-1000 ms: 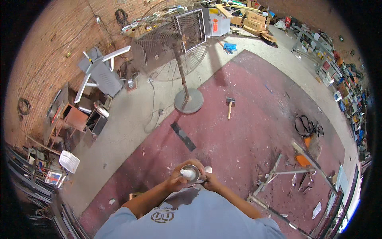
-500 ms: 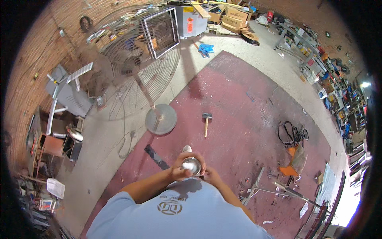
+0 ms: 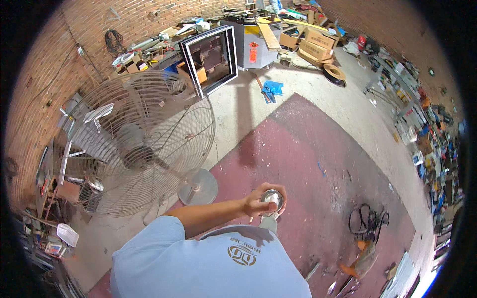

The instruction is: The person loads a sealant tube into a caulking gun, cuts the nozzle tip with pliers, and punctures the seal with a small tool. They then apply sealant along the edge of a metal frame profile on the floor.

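Shiny metal cup (image 3: 267, 195) sits in just the left hand (image 3: 257, 202) now, fingers curled round it, above the red mat (image 3: 298, 149). Right hand's gone from view, can't tell its grip, so lefty's doing all the visible holding lol.

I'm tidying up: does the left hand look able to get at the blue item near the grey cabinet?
Probably not: the left hand grips a shiny round object, and the blue item lies far off, past the red floor.
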`<state>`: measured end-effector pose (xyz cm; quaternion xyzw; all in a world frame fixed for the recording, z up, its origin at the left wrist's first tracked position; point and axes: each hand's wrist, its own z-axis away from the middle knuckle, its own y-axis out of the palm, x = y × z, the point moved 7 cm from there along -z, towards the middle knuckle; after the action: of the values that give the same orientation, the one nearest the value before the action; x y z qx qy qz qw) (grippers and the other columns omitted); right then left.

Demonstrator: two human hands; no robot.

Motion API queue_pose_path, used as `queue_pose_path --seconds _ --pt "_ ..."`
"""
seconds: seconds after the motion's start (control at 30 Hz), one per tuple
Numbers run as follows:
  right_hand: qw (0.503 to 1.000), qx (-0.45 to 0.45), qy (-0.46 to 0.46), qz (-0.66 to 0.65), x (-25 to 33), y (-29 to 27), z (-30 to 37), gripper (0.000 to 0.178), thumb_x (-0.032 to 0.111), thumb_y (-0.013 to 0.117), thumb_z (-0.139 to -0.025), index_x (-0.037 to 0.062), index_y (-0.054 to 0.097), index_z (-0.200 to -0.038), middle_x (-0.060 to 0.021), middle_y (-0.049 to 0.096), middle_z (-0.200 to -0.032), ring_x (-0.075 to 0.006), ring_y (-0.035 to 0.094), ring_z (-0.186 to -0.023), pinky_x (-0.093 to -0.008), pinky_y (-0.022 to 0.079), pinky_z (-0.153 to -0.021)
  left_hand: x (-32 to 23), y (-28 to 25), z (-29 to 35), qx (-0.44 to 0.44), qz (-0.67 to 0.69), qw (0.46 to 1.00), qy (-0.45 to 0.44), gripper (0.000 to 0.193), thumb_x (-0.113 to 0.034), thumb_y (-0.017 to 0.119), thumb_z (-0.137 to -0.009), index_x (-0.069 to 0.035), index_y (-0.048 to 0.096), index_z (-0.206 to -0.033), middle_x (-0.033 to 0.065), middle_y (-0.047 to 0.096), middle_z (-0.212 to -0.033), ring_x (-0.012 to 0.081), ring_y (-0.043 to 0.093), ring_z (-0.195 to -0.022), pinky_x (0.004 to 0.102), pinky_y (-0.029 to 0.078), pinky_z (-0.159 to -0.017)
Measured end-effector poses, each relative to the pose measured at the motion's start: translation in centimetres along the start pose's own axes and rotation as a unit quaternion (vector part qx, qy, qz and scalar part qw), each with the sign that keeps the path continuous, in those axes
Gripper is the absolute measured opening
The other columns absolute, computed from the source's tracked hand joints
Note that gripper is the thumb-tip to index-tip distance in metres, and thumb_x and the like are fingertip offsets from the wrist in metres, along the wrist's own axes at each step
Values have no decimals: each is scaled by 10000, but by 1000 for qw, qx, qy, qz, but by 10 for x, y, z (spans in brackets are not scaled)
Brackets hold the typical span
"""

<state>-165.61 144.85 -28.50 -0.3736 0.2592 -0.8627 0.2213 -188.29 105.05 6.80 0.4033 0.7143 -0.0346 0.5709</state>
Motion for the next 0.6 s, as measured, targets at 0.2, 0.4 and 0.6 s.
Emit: queue_pose_path --seconds 0.2,0.4,0.6 --pt "993 116 -19 25 33 -38 -195 381 342 628 -947 -24 689 -864 -174 684 -751 -273 652 -617 -413 524 -611 7 -84 -117 -122 -84 989 30 629 -632 722 -866 -20 619 -971 66 655 -821 130 611 -754 290 489 -672" --pt "981 163 -61 -83 204 -140 -390 351 297 627 -980 -29 669 -858 -145 671 -714 -232 632 -532 -377 518 -519 -22 -155 -214 -164 -145 969 115 705 -722 580 -913 -20 614 -969 79 663 -811 134 630 -727 279 495 -645" --pt "979 79 -178 -66 442 -175 -517 302 232 603 -980 -40 685 -879 -123 672 -648 -191 656 -545 -340 518 -510 -38 -269 -284 -223 -146 953 143 730 -743 579 -901 -17 620 -965 77 662 -812 141 635 -738 290 504 -648"
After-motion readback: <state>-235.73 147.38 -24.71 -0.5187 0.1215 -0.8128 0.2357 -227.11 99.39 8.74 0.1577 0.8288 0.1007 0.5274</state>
